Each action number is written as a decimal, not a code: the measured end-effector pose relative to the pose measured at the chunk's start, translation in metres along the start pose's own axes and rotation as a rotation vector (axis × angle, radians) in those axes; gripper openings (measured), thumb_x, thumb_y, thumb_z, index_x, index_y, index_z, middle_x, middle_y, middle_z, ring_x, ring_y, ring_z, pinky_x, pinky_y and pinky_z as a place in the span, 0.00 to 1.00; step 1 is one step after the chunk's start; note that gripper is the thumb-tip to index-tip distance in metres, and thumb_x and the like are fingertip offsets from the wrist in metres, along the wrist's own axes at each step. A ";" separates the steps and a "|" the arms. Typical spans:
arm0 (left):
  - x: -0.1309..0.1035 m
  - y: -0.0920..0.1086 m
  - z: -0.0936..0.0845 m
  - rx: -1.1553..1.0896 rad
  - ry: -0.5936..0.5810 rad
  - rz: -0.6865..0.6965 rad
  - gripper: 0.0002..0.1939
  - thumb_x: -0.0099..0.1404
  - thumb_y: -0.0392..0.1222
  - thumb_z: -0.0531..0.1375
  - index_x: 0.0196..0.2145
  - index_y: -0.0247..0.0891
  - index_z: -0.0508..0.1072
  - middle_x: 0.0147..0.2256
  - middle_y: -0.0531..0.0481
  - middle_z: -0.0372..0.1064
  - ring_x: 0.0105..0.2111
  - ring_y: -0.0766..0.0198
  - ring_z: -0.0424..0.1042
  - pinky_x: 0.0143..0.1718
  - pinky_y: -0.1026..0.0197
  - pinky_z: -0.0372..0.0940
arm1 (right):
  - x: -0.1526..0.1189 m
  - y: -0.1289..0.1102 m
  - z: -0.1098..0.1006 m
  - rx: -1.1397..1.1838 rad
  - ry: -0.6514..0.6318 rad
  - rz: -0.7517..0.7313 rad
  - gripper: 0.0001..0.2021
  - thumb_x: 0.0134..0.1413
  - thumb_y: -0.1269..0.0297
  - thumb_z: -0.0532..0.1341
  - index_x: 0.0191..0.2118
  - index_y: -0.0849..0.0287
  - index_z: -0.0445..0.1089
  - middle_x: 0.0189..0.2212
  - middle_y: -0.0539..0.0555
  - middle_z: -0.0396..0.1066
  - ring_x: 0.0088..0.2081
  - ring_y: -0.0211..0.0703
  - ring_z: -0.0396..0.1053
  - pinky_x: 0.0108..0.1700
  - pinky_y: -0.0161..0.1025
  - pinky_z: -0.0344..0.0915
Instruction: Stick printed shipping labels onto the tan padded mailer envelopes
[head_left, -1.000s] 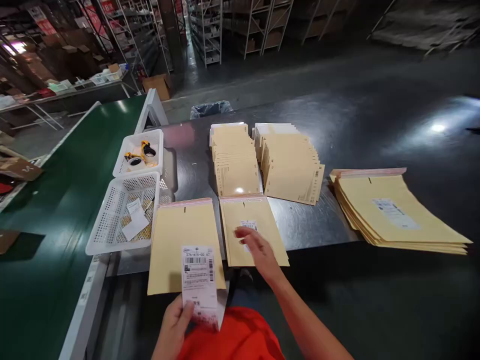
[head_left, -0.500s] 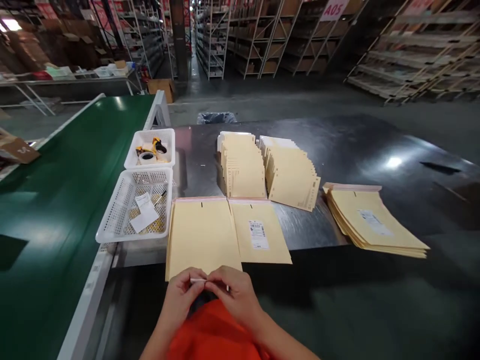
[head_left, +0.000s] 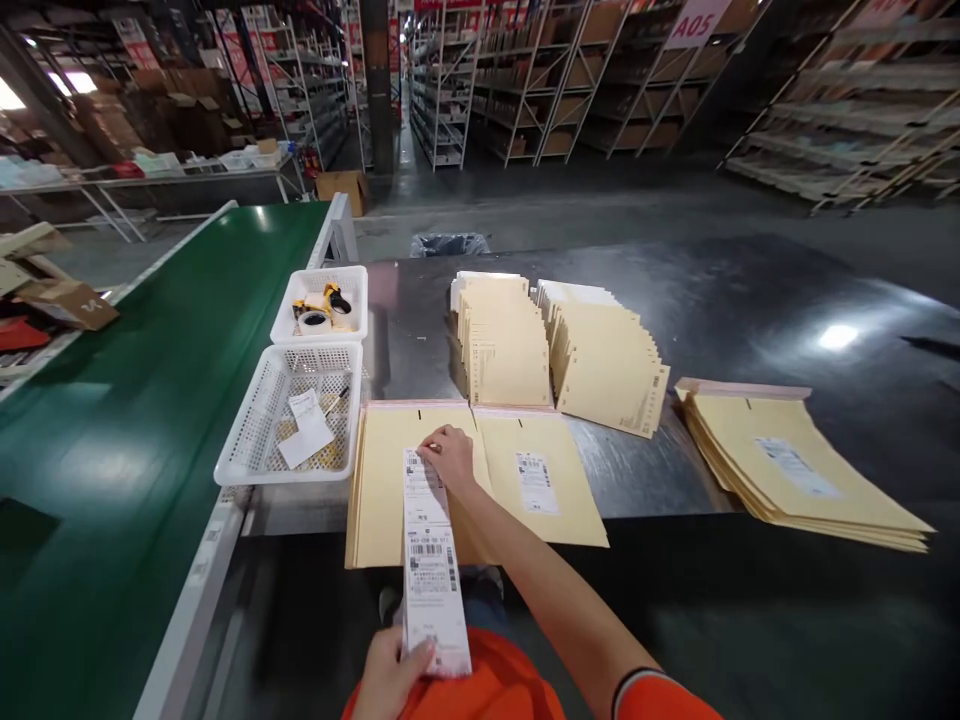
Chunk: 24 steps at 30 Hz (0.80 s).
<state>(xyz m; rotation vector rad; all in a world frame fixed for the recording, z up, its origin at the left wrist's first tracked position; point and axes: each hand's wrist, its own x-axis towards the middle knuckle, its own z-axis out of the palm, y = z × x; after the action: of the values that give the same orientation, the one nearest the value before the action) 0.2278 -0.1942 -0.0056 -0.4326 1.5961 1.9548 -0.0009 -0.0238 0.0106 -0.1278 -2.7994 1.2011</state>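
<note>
My left hand (head_left: 394, 668), low and near my body, pinches the lower end of a strip of printed white labels (head_left: 431, 575). The strip runs up over the left kraft envelope stack (head_left: 382, 480). At its upper end, my right hand (head_left: 450, 458) has its fingers pressed together on the top label. Right beside that stack lies an envelope with a label stuck on it (head_left: 566, 490). Behind them stand two leaning rows of envelopes, the left row (head_left: 510, 350) and the right row (head_left: 611, 375).
Two white baskets, one with tape rolls (head_left: 282, 318) and one with paper slips (head_left: 251, 425), sit left beside the green conveyor (head_left: 187, 370). More labelled envelopes (head_left: 795, 460) hang over the table's front edge at right. A lined bin (head_left: 450, 244) stands behind the table.
My hands have parted. The right one has moved up onto the left envelope stack, the left one down toward my body, and the label strip now stretches between them. The view has shifted slightly.
</note>
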 end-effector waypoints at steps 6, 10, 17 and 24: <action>-0.013 0.023 -0.015 0.568 0.159 0.523 0.19 0.59 0.56 0.57 0.29 0.42 0.81 0.36 0.40 0.78 0.40 0.48 0.75 0.43 0.51 0.68 | -0.041 0.004 0.013 -0.275 -0.029 -0.189 0.20 0.58 0.62 0.54 0.55 0.60 0.65 0.51 0.63 0.66 0.53 0.57 0.59 0.53 0.54 0.54; 0.020 0.057 -0.033 0.615 0.327 0.402 0.19 0.62 0.53 0.54 0.34 0.38 0.79 0.36 0.40 0.77 0.40 0.50 0.75 0.41 0.52 0.69 | -0.055 0.005 0.014 -0.425 -0.340 -0.690 0.28 0.61 0.55 0.49 0.63 0.64 0.53 0.64 0.62 0.50 0.65 0.55 0.44 0.64 0.55 0.39; 0.029 0.056 -0.038 0.519 0.310 0.365 0.22 0.59 0.57 0.56 0.33 0.36 0.79 0.36 0.40 0.77 0.40 0.48 0.75 0.42 0.51 0.69 | -0.073 0.009 -0.003 -0.531 -0.391 -0.465 0.38 0.57 0.51 0.51 0.65 0.74 0.45 0.65 0.70 0.40 0.66 0.63 0.34 0.63 0.65 0.33; -0.012 0.091 -0.029 0.829 -0.155 0.581 0.16 0.66 0.45 0.52 0.43 0.42 0.78 0.47 0.42 0.74 0.45 0.52 0.73 0.44 0.55 0.70 | -0.108 -0.002 -0.034 -0.072 -0.470 -0.686 0.19 0.60 0.62 0.54 0.54 0.61 0.66 0.54 0.60 0.67 0.56 0.50 0.64 0.58 0.50 0.60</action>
<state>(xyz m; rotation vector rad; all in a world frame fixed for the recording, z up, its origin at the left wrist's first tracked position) 0.1786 -0.2365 0.0659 0.5528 2.3905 1.4107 0.1106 -0.0130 0.0293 1.1444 -2.8219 1.0359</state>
